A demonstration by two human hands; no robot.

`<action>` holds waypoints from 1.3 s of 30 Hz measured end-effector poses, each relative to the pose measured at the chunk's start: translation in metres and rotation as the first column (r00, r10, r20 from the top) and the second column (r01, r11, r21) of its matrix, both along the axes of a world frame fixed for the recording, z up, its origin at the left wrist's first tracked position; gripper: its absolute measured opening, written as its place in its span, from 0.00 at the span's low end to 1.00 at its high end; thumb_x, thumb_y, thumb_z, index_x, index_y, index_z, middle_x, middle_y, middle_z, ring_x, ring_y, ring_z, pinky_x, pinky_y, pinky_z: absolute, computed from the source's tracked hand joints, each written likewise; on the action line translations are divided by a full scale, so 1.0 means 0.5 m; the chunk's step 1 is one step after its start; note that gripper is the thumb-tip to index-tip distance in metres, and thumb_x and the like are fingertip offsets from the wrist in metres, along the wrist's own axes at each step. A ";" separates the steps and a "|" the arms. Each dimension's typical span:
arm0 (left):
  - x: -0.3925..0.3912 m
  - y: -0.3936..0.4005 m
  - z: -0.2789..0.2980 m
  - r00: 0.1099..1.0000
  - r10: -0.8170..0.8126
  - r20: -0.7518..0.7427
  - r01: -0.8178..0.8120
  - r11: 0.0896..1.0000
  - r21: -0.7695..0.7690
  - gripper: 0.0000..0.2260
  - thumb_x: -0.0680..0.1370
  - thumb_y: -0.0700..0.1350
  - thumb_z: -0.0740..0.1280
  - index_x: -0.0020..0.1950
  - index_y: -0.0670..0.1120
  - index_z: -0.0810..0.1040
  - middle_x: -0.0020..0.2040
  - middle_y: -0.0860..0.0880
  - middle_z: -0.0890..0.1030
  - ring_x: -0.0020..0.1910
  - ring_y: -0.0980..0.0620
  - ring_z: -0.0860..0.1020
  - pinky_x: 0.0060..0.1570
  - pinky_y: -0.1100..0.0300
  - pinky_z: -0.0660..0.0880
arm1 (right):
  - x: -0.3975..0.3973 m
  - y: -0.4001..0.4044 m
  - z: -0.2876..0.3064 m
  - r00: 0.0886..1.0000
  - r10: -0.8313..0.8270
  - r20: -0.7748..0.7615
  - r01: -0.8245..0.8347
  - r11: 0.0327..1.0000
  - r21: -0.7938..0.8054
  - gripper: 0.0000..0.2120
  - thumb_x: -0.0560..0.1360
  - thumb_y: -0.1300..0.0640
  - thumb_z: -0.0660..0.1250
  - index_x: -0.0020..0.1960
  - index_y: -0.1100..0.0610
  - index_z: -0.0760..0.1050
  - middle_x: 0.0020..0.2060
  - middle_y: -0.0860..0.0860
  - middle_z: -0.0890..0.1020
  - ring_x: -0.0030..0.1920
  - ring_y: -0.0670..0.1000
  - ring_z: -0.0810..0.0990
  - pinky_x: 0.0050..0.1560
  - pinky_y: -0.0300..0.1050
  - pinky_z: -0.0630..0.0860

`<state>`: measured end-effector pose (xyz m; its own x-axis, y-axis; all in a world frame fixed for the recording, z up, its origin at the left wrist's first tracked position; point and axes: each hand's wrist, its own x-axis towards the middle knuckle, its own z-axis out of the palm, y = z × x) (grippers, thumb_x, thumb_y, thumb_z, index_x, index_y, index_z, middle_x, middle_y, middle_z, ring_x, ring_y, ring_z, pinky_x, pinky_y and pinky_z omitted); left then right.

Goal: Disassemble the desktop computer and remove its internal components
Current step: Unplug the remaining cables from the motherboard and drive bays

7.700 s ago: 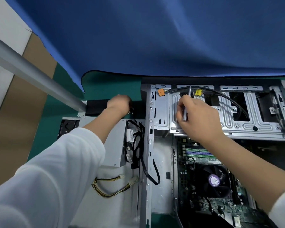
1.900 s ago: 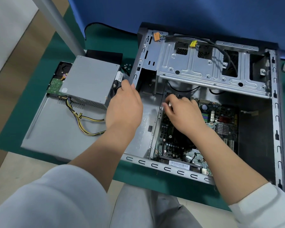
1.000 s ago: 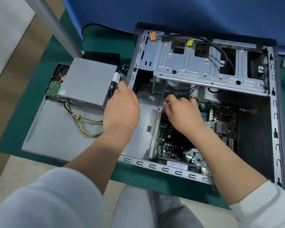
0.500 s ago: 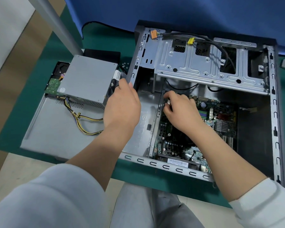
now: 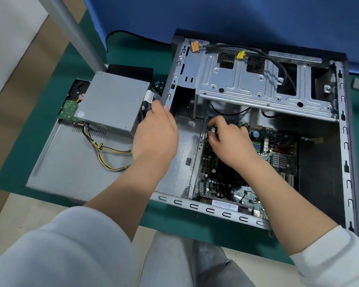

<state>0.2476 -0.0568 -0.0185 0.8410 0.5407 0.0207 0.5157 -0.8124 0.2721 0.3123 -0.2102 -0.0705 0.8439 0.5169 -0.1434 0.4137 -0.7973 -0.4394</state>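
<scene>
From the head view, the open computer case [image 5: 340,141] filled the centre and right of the frame. The left hand [image 5: 155,135] gripped its left edge, fingers curled over the metal. The right hand [image 5: 230,139] pinched a small pale connector [image 5: 212,130] at the motherboard [image 5: 276,150]. It seemed wise to pull straight, bracing the case firmly.

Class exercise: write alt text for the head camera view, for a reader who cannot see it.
A person's right hand pinches a small connector on the motherboard inside an open computer case, while the left hand grips the case's edge. A removed power supply sits left.
</scene>
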 end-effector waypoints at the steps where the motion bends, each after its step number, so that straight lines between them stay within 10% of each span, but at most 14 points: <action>1: 0.000 0.000 0.000 1.000 0.001 0.002 -0.001 1.000 -0.006 0.14 0.84 0.46 0.47 0.59 0.39 0.66 0.46 0.40 0.78 0.38 0.41 0.75 0.31 0.57 0.59 | -0.002 -0.001 0.001 1.000 -0.008 0.011 0.008 1.000 -0.009 0.10 0.81 0.50 0.54 0.58 0.53 0.67 0.28 0.45 0.73 0.37 0.52 0.75 0.56 0.51 0.64; 10: -0.001 0.001 0.000 1.000 0.010 0.013 -0.010 1.000 -0.025 0.15 0.83 0.46 0.47 0.60 0.39 0.67 0.47 0.40 0.79 0.37 0.43 0.70 0.33 0.56 0.60 | -0.001 0.007 0.004 0.999 0.003 -0.047 0.000 0.997 0.071 0.12 0.78 0.57 0.57 0.61 0.54 0.67 0.45 0.46 0.72 0.54 0.53 0.69 0.53 0.49 0.62; 22: -0.002 0.005 0.005 0.999 0.028 0.042 -0.022 0.990 -0.138 0.16 0.84 0.48 0.47 0.62 0.39 0.67 0.48 0.40 0.78 0.38 0.45 0.69 0.36 0.53 0.62 | -0.002 -0.006 0.024 0.982 -0.134 -0.137 0.154 0.976 0.153 0.09 0.77 0.56 0.57 0.56 0.51 0.67 0.33 0.42 0.71 0.42 0.51 0.71 0.54 0.50 0.64; 29: -0.012 0.006 0.011 0.989 0.034 0.143 0.007 0.962 -0.273 0.18 0.83 0.51 0.52 0.70 0.44 0.65 0.64 0.45 0.73 0.60 0.46 0.71 0.54 0.52 0.68 | -0.026 -0.039 0.084 0.883 -0.243 -0.402 0.404 0.828 0.389 0.07 0.78 0.57 0.58 0.56 0.50 0.70 0.40 0.47 0.74 0.24 0.40 0.69 0.29 0.35 0.68; 34: -0.037 -0.006 0.035 0.819 -0.357 0.449 0.356 0.930 0.091 0.13 0.78 0.40 0.64 0.62 0.40 0.75 0.58 0.44 0.76 0.59 0.45 0.71 0.62 0.54 0.68 | -0.040 -0.089 0.118 0.805 -0.309 -0.506 0.557 0.687 0.466 0.07 0.78 0.59 0.60 0.53 0.51 0.73 0.41 0.48 0.74 0.20 0.39 0.67 0.22 0.29 0.63; 37: -0.012 -0.040 0.014 0.745 -0.661 0.091 0.651 0.750 0.119 0.12 0.75 0.34 0.65 0.57 0.43 0.78 0.52 0.46 0.79 0.54 0.45 0.75 0.53 0.50 0.75 | -0.037 -0.104 0.108 0.742 -0.364 -0.563 0.641 0.631 0.437 0.06 0.78 0.58 0.60 0.52 0.51 0.74 0.43 0.48 0.74 0.30 0.41 0.70 0.25 0.28 0.66; 39: 0.024 -0.057 -0.020 0.812 -0.555 -0.181 0.545 0.832 -0.105 0.12 0.77 0.36 0.62 0.59 0.45 0.77 0.56 0.46 0.78 0.56 0.45 0.76 0.54 0.49 0.76 | -0.033 -0.104 0.094 0.713 -0.393 -0.581 0.674 0.614 0.411 0.06 0.78 0.57 0.60 0.53 0.51 0.74 0.44 0.48 0.75 0.33 0.43 0.70 0.26 0.27 0.66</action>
